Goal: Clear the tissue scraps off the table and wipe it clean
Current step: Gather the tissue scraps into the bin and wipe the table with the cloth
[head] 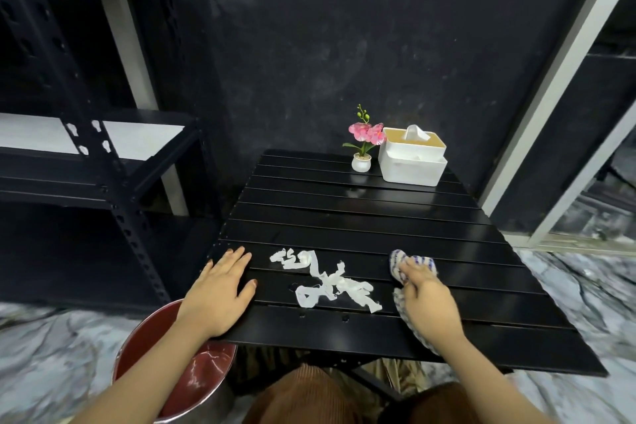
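Tissue scraps (pixel 327 280) lie strewn on the black slatted table (pixel 361 217), between my two hands. My left hand (pixel 223 289) rests flat, fingers straight, at the table's left edge. My right hand (pixel 426 299) grips a blue-striped cloth (pixel 399 260), pressed to the slats just right of the scraps. Red bin (pixel 179 365) sits below my left wrist.

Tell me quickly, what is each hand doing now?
Left hand: open, flat on the table.
Right hand: fingers grip the cloth.
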Action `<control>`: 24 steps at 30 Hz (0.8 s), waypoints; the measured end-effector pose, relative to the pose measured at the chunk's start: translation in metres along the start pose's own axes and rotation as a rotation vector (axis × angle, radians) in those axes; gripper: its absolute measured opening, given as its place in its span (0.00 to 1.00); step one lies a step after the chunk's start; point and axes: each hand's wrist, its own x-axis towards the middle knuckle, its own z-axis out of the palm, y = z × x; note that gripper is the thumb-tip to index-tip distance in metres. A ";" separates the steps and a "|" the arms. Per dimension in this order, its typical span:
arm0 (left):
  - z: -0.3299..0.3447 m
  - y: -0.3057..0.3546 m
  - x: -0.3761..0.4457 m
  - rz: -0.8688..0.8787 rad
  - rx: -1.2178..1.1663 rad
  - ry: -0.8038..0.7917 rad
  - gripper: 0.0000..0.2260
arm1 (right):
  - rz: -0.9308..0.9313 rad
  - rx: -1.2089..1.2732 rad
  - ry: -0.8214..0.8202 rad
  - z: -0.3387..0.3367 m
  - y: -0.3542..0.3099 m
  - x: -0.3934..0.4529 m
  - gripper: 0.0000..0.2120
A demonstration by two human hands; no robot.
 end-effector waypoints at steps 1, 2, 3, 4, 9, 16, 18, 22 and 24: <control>0.001 0.000 0.000 0.001 -0.002 0.003 0.26 | -0.017 0.012 -0.005 0.007 -0.008 -0.001 0.19; 0.001 -0.001 0.000 0.001 -0.003 0.005 0.26 | -0.034 0.025 -0.009 0.013 -0.016 -0.001 0.19; 0.002 -0.001 -0.001 0.001 -0.004 0.007 0.26 | -0.055 0.033 -0.012 0.020 -0.023 -0.002 0.19; 0.002 -0.001 -0.001 0.001 -0.005 0.008 0.26 | -0.080 0.036 -0.018 0.026 -0.031 -0.003 0.20; 0.002 -0.001 -0.001 -0.002 -0.016 0.018 0.26 | -0.172 0.030 -0.073 0.052 -0.063 -0.005 0.21; 0.001 -0.002 -0.001 -0.001 -0.030 0.024 0.26 | -0.222 0.090 -0.198 0.055 -0.072 -0.002 0.21; 0.000 -0.004 0.000 -0.003 -0.051 0.024 0.26 | -0.190 0.160 -0.204 0.039 -0.068 -0.001 0.20; -0.003 -0.005 0.001 -0.002 -0.096 0.005 0.25 | -0.122 0.209 -0.051 -0.013 -0.037 -0.002 0.17; -0.007 -0.003 0.002 -0.004 -0.138 0.001 0.24 | -0.082 0.175 0.044 -0.043 -0.010 -0.003 0.17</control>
